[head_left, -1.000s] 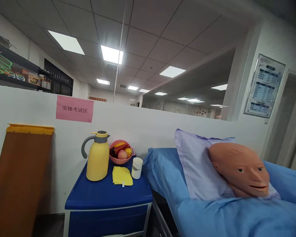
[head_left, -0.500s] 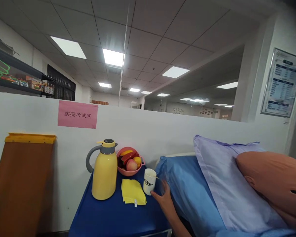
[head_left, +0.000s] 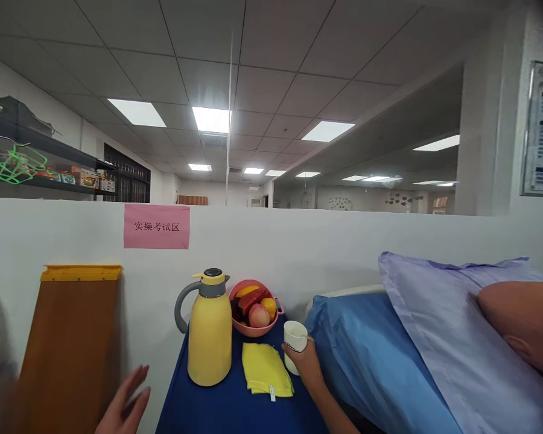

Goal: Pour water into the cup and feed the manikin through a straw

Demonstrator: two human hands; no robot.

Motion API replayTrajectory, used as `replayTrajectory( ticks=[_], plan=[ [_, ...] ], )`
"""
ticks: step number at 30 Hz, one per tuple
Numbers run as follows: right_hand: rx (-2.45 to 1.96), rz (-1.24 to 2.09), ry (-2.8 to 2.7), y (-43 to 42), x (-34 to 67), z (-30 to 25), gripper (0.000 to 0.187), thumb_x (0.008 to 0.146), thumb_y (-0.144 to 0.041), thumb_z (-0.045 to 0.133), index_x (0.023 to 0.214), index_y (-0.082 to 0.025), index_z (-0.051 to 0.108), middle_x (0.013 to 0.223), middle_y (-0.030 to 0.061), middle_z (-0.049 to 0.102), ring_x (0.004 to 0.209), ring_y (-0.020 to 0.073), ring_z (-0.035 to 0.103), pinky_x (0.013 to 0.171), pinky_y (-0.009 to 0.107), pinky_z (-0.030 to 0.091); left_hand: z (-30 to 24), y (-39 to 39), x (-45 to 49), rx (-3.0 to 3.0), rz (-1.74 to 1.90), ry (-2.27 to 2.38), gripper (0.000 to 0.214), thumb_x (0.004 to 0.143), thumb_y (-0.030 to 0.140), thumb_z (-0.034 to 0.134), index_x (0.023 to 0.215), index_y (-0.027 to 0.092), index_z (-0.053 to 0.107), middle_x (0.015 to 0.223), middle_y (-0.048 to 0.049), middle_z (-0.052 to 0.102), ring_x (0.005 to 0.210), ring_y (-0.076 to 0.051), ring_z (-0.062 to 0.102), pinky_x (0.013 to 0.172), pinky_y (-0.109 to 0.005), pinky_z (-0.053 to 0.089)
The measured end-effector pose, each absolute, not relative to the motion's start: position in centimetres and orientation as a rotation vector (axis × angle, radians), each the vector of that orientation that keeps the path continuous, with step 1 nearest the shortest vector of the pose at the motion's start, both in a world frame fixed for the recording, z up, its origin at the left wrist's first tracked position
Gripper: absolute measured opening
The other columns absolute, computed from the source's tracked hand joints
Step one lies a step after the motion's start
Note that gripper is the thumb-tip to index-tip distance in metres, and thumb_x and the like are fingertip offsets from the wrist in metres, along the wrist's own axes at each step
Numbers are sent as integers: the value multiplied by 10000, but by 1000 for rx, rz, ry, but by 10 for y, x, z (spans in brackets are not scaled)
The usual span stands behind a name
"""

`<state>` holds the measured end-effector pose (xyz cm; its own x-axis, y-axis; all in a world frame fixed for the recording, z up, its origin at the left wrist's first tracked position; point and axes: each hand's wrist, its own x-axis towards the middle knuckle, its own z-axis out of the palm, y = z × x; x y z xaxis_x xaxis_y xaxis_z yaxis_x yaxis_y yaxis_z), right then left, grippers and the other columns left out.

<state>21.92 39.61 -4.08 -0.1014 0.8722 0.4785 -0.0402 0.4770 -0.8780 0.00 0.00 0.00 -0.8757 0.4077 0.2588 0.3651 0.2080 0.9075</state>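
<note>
My right hand [head_left: 306, 364] is wrapped round a white cup [head_left: 295, 337] that stands at the right edge of a blue bedside cabinet [head_left: 217, 407]. My left hand [head_left: 125, 408] hovers low at the left of the cabinet, fingers stretched out, holding nothing, nearest a yellow thermos jug [head_left: 209, 334] with a grey handle. A folded yellow cloth [head_left: 265, 376] lies between jug and cup. Behind them sits a pink bowl [head_left: 255, 328] of fruit.
A bed with blue sheet [head_left: 366, 355] and lilac pillow [head_left: 452, 337] runs along the right; a training manikin's head [head_left: 525, 319] rests on the pillow. A brown board with a yellow top [head_left: 70, 349] leans on the white partition [head_left: 298, 241], which bears a pink sign [head_left: 156, 226].
My right hand came up from below, reached the cup and closed round it. My left hand has come into view at the lower left. The view has swung left, pushing the manikin towards the right edge.
</note>
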Motion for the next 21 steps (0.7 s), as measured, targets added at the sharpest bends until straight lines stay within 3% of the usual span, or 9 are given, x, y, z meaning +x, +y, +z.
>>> replayTrajectory(
  ticks=[1, 3, 7, 11, 14, 21],
  plan=[
    [-766, 911, -1482, 393, 221, -38, 604, 489, -404, 799, 993, -183, 552, 941, 101, 698, 906, 328, 667, 850, 455, 536, 10, 14, -13, 772, 1856, 2406, 646, 770, 587, 526, 1348, 299, 502, 1384, -46, 570, 1236, -328, 554, 960, -485, 537],
    [-749, 904, -1505, 386, 226, -32, 581, 492, -381, 797, 987, -182, 568, 944, 103, 710, 906, 322, 673, 854, 443, 539, 29, 43, -33, 856, 1964, 2390, 715, 790, 575, 517, 1395, 210, 413, 1458, -116, 484, 1272, -322, 524, 1047, -480, 465],
    [-712, 897, -1566, 365, 242, -19, 526, 492, -355, 796, 946, -165, 608, 943, 117, 726, 904, 328, 686, 840, 435, 551, 67, 94, -52, 1026, 1959, 2458, 624, 798, 451, 515, 1343, 161, 425, 1387, -164, 537, 1288, -296, 513, 1021, -441, 476],
    [-698, 897, -1618, 336, 260, -10, 496, 522, -337, 790, 951, -156, 617, 934, 121, 735, 865, 320, 696, 802, 426, 564, 104, 124, -56, 1103, 1822, 2587, 350, 783, 374, 514, 1079, 198, 573, 1037, -84, 699, 1015, -272, 670, 838, -379, 533],
    [-698, 900, -1634, 310, 272, -4, 490, 581, -369, 775, 992, -159, 611, 956, 117, 736, 869, 310, 695, 802, 421, 562, 123, 136, -52, 1082, 1755, 2641, 216, 814, 413, 498, 850, 219, 585, 743, -17, 667, 742, -245, 683, 653, -337, 507],
    [-714, 958, -1561, 249, 292, 22, 503, 577, -366, 774, 1014, -173, 618, 972, 106, 732, 910, 324, 683, 835, 440, 542, 152, 142, -20, 1039, 1690, 2833, 208, 852, 407, 482, 868, 229, 587, 849, -24, 694, 815, -234, 646, 600, -299, 425]
  ],
)
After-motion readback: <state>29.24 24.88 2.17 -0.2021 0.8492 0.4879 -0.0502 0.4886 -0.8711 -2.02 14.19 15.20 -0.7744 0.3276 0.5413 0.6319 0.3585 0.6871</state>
